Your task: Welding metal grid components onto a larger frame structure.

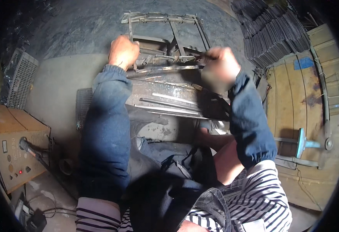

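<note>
Steel frame (165, 38), likely heavy, stiff, sharp-edged, best gripped by its bars: left hand (123, 52) clenched on near-left corner, right hand (219, 67) grasping a thin rod (198, 54).

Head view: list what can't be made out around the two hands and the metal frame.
- Right hand: blurred; its grip on the thin rod is unclear.
- Left hand: its back hides the fingers on the metal frame.
- Frame's near edge: covered by both hands.
- Beige machine: dials too small.
</note>
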{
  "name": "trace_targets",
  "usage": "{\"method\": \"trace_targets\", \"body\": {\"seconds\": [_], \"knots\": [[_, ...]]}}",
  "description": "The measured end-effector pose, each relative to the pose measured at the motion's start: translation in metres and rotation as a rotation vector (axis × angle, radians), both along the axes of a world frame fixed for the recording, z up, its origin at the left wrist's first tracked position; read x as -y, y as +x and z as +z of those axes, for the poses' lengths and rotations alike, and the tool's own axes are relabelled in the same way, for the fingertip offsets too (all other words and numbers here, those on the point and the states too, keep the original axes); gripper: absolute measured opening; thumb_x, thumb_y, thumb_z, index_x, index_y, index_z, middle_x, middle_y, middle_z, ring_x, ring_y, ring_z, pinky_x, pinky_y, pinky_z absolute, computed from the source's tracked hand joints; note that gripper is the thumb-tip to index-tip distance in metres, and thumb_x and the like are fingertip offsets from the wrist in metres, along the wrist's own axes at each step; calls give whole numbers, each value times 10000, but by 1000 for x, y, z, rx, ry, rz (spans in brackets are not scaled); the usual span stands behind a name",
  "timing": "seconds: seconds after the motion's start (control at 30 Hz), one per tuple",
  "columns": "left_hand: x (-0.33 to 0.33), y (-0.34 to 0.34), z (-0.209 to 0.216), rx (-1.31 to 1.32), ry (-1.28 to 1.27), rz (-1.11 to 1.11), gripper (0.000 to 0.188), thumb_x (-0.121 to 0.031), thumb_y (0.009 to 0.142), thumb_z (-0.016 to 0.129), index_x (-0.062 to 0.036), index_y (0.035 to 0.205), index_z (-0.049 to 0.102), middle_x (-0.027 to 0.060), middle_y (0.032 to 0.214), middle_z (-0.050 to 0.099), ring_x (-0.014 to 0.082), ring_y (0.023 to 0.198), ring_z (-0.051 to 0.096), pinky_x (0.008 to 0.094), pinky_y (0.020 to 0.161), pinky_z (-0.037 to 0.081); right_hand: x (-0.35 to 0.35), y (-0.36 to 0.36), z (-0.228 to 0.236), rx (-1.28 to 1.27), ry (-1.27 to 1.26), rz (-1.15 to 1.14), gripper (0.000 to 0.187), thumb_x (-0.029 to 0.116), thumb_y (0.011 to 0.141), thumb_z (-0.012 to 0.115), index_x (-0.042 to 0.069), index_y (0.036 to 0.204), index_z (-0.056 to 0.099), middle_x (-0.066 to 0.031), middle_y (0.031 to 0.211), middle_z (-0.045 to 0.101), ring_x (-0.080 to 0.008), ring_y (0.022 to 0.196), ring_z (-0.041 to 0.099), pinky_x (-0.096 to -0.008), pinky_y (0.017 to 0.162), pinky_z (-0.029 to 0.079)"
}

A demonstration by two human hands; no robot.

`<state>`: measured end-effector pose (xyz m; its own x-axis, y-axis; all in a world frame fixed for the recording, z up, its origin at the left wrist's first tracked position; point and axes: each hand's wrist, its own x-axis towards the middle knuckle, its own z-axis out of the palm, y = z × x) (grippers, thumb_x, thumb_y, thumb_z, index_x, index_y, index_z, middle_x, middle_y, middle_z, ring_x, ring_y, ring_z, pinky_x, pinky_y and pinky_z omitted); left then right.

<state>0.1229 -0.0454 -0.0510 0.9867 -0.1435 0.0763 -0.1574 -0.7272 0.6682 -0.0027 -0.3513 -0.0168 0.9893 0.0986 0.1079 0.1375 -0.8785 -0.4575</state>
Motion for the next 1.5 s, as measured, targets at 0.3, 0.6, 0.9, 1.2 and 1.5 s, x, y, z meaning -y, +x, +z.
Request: {"method": "trace_targets", "body": {"seconds": [0.3,0.6,0.9,1.2,1.5], "knots": [[7,4,-4,-34,-2,-2,415,-271,867,688,94,1065,701,338,1085,668,469,1068,654,483,926,528,-49,-68,-83,-389,-369,277,283,112,766,658,55,1040,695,-219,937,704,-425,888,684,-500,785,564],[3,-4,-2,-65,6,12,348,-215,857,664,86,1027,706,340,1086,666,475,1068,653,501,933,530,-47,-37,7,54,57,177,293,114,852,731,24,1076,566,-249,812,675,-448,792,681,-454,681,563],[8,-2,-2,2,-7,-28,337,-205,858,660,88,1020,699,339,1073,669,474,1048,657,503,924,529,14,85,4,21,-301,-122,414,209,797,776,113,1196,721,-243,943,720,-400,925,708,-456,849,571],[5,-7,0,4,-30,-14,325,-189,865,668,87,1034,696,336,1080,669,478,1064,650,505,930,521,-5,103,-21,57,-182,-80,289,267,860,707,48,1045,745,-235,939,713,-420,927,687,-470,826,562],[5,3,-6,16,39,-11,342,-252,852,688,69,963,726,326,1045,678,467,1029,664,495,886,547,-22,46,11,198,-80,96,175,105,839,717,17,989,726,-244,755,670,-381,677,695,-418,637,562]]}}
